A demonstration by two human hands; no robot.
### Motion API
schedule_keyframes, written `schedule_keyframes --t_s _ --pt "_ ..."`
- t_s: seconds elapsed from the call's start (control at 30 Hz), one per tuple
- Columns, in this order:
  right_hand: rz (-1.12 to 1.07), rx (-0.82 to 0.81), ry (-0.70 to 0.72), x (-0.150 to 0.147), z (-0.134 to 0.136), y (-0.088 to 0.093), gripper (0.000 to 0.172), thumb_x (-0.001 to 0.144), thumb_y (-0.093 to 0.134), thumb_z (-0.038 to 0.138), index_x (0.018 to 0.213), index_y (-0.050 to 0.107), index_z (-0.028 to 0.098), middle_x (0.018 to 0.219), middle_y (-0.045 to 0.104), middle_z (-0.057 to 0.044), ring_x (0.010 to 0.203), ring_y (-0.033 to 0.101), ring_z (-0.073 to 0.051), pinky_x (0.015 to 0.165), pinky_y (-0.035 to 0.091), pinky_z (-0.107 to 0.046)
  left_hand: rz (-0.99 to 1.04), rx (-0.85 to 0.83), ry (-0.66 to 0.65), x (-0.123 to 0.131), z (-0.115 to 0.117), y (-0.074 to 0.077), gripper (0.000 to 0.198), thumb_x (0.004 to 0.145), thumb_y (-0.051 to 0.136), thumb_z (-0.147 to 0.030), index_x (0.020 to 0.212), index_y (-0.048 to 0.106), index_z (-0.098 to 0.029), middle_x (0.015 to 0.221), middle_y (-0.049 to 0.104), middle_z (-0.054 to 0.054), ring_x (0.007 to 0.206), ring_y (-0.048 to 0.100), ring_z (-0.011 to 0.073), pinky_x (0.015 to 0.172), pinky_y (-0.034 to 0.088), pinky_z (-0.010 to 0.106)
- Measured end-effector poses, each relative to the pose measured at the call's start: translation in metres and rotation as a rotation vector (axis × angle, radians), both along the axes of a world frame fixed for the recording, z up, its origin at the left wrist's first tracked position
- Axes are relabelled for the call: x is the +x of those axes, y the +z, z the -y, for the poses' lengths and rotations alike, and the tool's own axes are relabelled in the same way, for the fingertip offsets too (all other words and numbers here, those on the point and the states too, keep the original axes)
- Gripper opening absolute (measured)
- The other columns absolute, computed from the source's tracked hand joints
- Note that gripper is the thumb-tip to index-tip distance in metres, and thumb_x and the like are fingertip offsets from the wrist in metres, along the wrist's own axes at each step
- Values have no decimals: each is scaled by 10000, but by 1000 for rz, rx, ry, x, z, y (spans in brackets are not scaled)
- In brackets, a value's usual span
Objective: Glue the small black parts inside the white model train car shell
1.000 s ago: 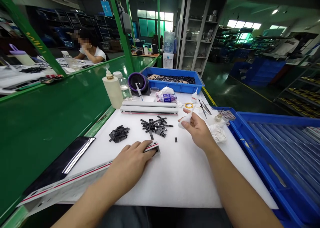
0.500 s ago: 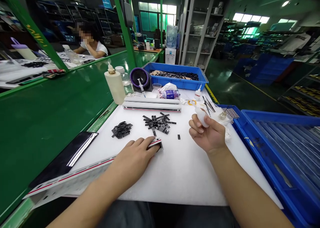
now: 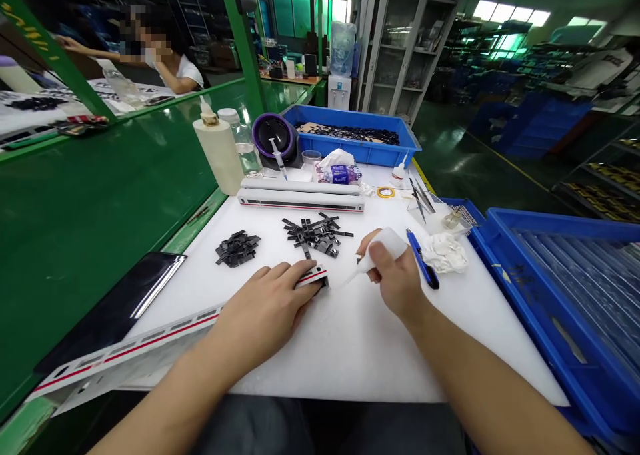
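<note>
My left hand [image 3: 277, 298] is closed around the far end of a long white rail-like shell [image 3: 145, 340] with a red stripe and window cut-outs, which slants to the lower left. In my right hand [image 3: 397, 278] is a white squeeze bottle [image 3: 389, 247], tipped so its thin nozzle points down and left toward the shell's end, apart from it. Just beyond my left hand lies a pile of small black strips [image 3: 317, 234]. Another heap of black pieces [image 3: 238, 248] sits to its left. Part of a small black piece shows by my right fingers.
Similar white shells [image 3: 300, 198] lie across the back, before a tissue pack [image 3: 340, 170] and a blue bin [image 3: 360, 150]. A blue pen-like cutter [image 3: 423, 260] and crumpled tissue [image 3: 445, 252] lie right, beside a blue tray [image 3: 520, 308]. A person [image 3: 175, 68] sits beyond the green partition [image 3: 125, 168].
My right hand has turned the bottle from upright to nozzle-down and brought it left, toward the shell's end. The blue cutter now shows. My left hand keeps its hold; the view has shifted slightly.
</note>
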State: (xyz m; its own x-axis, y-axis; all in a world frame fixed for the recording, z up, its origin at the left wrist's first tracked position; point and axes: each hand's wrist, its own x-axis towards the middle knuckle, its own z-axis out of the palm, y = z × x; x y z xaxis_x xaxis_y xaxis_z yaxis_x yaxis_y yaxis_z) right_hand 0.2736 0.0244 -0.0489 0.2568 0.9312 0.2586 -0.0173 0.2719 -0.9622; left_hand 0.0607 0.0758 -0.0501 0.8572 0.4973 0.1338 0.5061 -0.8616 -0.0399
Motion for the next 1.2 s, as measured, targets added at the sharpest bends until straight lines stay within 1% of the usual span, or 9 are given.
schedule_keyframes --t_s 0.07,0.17,0.3,0.43,0.6,0.8,1.0,1.2 --pt "162 15 -22 -3 2 -4 429 853 590 593 720 613 185 576 517 13 497 448 -107 465 358 -255 5 -9 6 1 -1 0 297 940 478 -226 1174 651 -289 1383 539 59 1032 583 266 835 484 435" --pt "304 26 -61 -5 3 -7 463 871 564 598 675 620 182 596 555 -6 507 482 -116 477 389 -266 13 -24 9 2 -2 0 306 933 481 -209 1173 649 -297 1363 552 46 1029 577 262 836 485 433" --pt "414 34 -137 -6 1 -9 490 899 524 597 675 631 175 557 541 -6 486 482 -114 477 386 -270 4 -45 12 2 -3 -1 317 937 478 -221 1199 637 -301 1360 544 46 1051 561 269 862 482 449" --pt "484 32 -163 -8 0 -9 506 911 498 602 689 647 173 515 513 5 481 492 -118 483 390 -270 12 -67 3 3 -4 -2 320 944 469 -242 1210 635 -302 1356 545 49 1066 556 274 889 476 457" --pt "515 42 -167 -10 0 -9 504 926 489 577 693 658 164 505 503 9 477 493 -114 484 395 -265 3 -66 2 3 -6 -3 321 950 458 -250 1216 631 -297 1362 545 53 1067 559 274 886 483 455" --pt "483 45 -157 -10 -1 -10 457 922 521 539 702 664 164 513 522 11 474 510 -112 469 397 -258 22 -91 0 3 -6 -3 320 943 480 -241 1220 630 -300 1342 555 50 1063 565 277 874 498 465" --pt "469 68 -157 -11 -2 -8 414 912 559 493 678 653 165 489 520 21 459 507 -107 457 382 -252 7 -104 -14 4 -6 1 330 943 477 -233 1237 615 -289 1319 562 55 1048 565 271 873 509 469" --pt "471 80 -154 -11 -3 -9 416 917 557 475 637 620 173 493 528 21 467 510 -105 466 381 -252 2 -81 -11 5 -5 2 323 954 466 -252 1237 620 -279 1332 552 56 1046 566 271 876 511 472"
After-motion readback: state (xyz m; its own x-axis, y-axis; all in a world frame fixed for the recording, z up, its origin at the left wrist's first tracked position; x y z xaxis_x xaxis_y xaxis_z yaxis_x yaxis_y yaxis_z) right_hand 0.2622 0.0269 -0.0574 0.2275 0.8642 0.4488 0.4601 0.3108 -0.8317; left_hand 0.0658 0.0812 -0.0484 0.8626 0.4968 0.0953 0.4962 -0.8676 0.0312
